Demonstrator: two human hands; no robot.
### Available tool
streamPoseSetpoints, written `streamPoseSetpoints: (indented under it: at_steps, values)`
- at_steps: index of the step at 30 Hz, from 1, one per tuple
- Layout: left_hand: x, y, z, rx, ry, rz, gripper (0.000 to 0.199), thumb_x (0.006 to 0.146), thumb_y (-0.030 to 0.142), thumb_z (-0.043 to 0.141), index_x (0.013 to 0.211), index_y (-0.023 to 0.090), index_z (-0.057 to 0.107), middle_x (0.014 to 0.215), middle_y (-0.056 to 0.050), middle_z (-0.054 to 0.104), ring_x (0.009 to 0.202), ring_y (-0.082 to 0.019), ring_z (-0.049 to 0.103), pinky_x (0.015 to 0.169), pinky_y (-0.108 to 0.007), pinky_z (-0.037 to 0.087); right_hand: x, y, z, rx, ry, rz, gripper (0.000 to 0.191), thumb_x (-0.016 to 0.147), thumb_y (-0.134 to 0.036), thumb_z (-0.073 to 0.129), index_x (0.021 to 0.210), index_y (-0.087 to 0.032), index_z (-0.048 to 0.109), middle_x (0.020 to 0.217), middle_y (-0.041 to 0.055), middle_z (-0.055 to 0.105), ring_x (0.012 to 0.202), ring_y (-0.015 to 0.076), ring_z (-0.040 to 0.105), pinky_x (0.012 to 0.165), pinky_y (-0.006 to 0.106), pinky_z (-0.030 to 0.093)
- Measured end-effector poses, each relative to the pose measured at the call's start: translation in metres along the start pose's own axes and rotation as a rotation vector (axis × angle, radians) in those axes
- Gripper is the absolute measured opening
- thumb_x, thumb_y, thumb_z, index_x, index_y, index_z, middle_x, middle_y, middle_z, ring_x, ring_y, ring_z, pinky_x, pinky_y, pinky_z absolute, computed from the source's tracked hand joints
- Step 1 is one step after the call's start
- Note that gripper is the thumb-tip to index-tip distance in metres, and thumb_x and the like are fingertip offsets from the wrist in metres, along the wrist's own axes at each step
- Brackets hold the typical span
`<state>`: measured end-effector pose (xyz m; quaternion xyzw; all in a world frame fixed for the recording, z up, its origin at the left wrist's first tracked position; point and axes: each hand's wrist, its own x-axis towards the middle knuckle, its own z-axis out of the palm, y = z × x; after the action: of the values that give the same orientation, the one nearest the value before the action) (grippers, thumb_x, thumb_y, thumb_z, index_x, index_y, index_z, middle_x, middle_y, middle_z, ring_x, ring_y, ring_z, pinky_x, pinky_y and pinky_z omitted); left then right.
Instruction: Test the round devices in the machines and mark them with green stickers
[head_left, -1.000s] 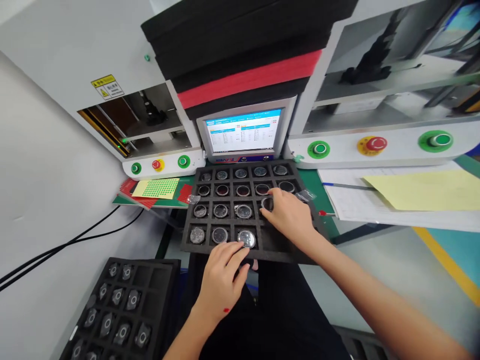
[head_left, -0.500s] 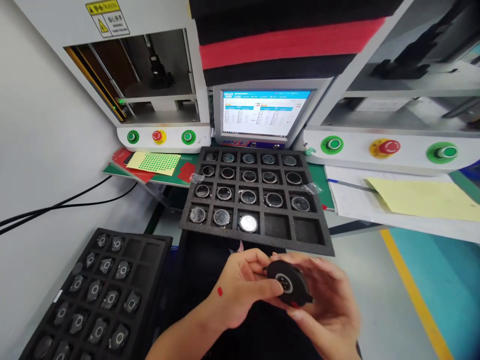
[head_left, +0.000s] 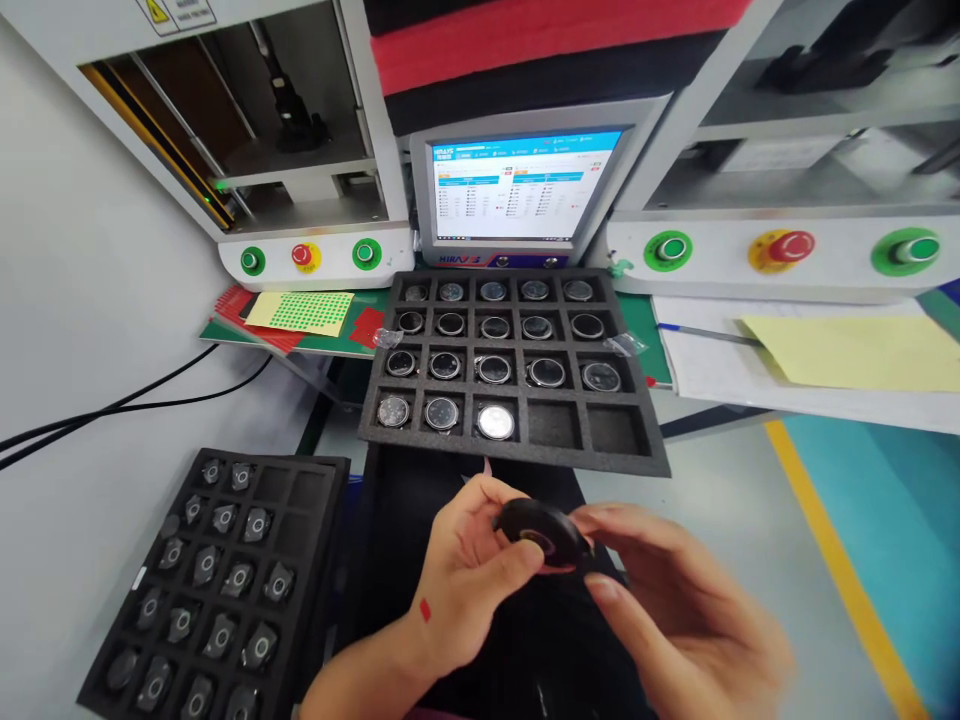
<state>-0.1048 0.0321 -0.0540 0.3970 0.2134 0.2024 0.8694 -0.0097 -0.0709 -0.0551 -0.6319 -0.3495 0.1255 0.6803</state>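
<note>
A black round watch case [head_left: 551, 522] is held tilted below the foam tray, its back partly turned toward me. My left hand [head_left: 469, 570] is closed on it, thumb pressed against the back and fingers behind the rim. At the case's right edge is my right hand [head_left: 675, 600], thumb and fingers apart; a slight blur hides whether a fingertip touches the rim. A small red sticker [head_left: 425, 610] is on the left hand near the wrist. Just beyond, the black foam tray [head_left: 600, 455] carries several round watches face up, with two bare pockets at its front right.
Lower left, a second foam tray [head_left: 341, 500] holds several watch cases back up. Behind stand a monitor [head_left: 517, 190] and two presses with green and red buttons [head_left: 791, 250]. Yellow sticker sheets [head_left: 304, 312], papers [head_left: 705, 370] and a blue pen [head_left: 705, 334] lie on the bench.
The watch case has tilted flatter and shifted slightly left and up in view. My right hand has loosened from around it and moved right. The camera's view has dipped.
</note>
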Motion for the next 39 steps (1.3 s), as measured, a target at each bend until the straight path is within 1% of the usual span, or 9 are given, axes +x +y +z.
streamPoseSetpoints:
  at_steps: [2, 5, 7, 12, 14, 23, 30, 33, 39]
  values:
    - [-0.001, -0.004, 0.0, 0.059, 0.072, 0.05, 0.022, 0.08, 0.033, 0.075, 0.088, 0.018, 0.062, 0.077, -0.001, 0.066, 0.071, -0.011, 0.062, 0.069, -0.022, 0.051, 0.001, 0.0, 0.001, -0.011, 0.017, -0.022, 0.02, 0.082, -0.01, 0.066, 0.092, -0.026, 0.07, 0.08, 0.0019, 0.068, 0.076, 0.0166, 0.065, 0.068, 0.028, 0.058]
    - [-0.003, -0.004, -0.002, 0.393, 0.142, 0.222, 0.011, 0.082, 0.025, 0.073, 0.089, 0.018, 0.069, 0.079, -0.001, 0.069, 0.075, -0.011, 0.062, 0.073, -0.019, 0.049, 0.001, 0.0, -0.001, -0.036, 0.029, -0.06, 0.023, 0.083, -0.006, 0.063, 0.091, -0.027, 0.07, 0.078, 0.0012, 0.067, 0.074, 0.0164, 0.063, 0.067, 0.029, 0.056]
    - [-0.004, -0.002, -0.002, 0.466, 0.096, 0.208, 0.01, 0.082, 0.02, 0.072, 0.092, 0.02, 0.072, 0.084, -0.002, 0.073, 0.077, -0.011, 0.065, 0.074, -0.019, 0.05, 0.002, 0.0, -0.003, -0.054, 0.007, -0.061, 0.025, 0.084, -0.005, 0.063, 0.093, -0.028, 0.07, 0.081, 0.0015, 0.068, 0.075, 0.0167, 0.064, 0.066, 0.03, 0.056]
    - [-0.001, -0.003, 0.001, 0.09, -0.005, 0.131, 0.008, 0.083, 0.019, 0.072, 0.091, 0.021, 0.07, 0.09, -0.002, 0.077, 0.075, -0.012, 0.072, 0.07, -0.019, 0.058, 0.002, 0.001, -0.005, -0.003, -0.053, -0.07, 0.022, 0.084, -0.009, 0.066, 0.098, -0.027, 0.068, 0.086, 0.0024, 0.069, 0.081, 0.0179, 0.065, 0.069, 0.03, 0.057]
    - [0.0, -0.005, 0.003, 0.073, -0.023, 0.165, 0.01, 0.082, 0.018, 0.072, 0.092, 0.02, 0.071, 0.092, -0.003, 0.077, 0.078, -0.012, 0.073, 0.073, -0.019, 0.058, 0.002, 0.0, -0.005, -0.005, -0.049, -0.089, 0.023, 0.084, -0.01, 0.066, 0.1, -0.025, 0.067, 0.083, 0.0031, 0.068, 0.08, 0.0189, 0.064, 0.068, 0.032, 0.057]
    - [0.006, 0.001, -0.008, 0.572, -0.125, 0.507, 0.021, 0.079, 0.017, 0.075, 0.1, 0.022, 0.074, 0.092, -0.006, 0.077, 0.079, -0.015, 0.072, 0.072, -0.021, 0.057, 0.005, -0.014, -0.019, -0.297, -0.144, -0.216, 0.015, 0.085, -0.007, 0.062, 0.094, -0.019, 0.066, 0.093, 0.0053, 0.07, 0.083, 0.0182, 0.069, 0.07, 0.028, 0.062]
    - [0.014, 0.013, -0.015, 0.807, -0.263, 0.638, 0.021, 0.086, 0.015, 0.066, 0.106, 0.018, 0.071, 0.097, -0.009, 0.076, 0.083, -0.017, 0.07, 0.076, -0.027, 0.057, 0.0, -0.014, -0.031, -0.394, -0.159, -0.219, 0.011, 0.088, -0.012, 0.061, 0.092, -0.021, 0.065, 0.093, 0.0043, 0.07, 0.089, 0.0196, 0.069, 0.085, 0.034, 0.061]
    - [0.017, 0.017, -0.017, 0.866, -0.333, 0.639, 0.021, 0.088, 0.013, 0.063, 0.108, 0.015, 0.07, 0.099, -0.011, 0.075, 0.087, -0.018, 0.07, 0.079, -0.028, 0.057, 0.003, -0.01, -0.033, -0.369, -0.16, -0.253, 0.008, 0.09, -0.013, 0.06, 0.09, -0.021, 0.063, 0.09, 0.0029, 0.069, 0.088, 0.0156, 0.068, 0.087, 0.028, 0.059]
    - [0.018, 0.019, -0.016, 0.851, -0.405, 0.598, 0.016, 0.089, 0.013, 0.061, 0.102, 0.013, 0.071, 0.094, -0.012, 0.075, 0.086, -0.018, 0.07, 0.078, -0.028, 0.057, 0.024, -0.014, -0.038, -0.318, -0.309, -0.277, 0.02, 0.095, -0.022, 0.054, 0.076, -0.02, 0.059, 0.08, 0.0001, 0.069, 0.073, 0.0083, 0.069, 0.068, 0.01, 0.056]
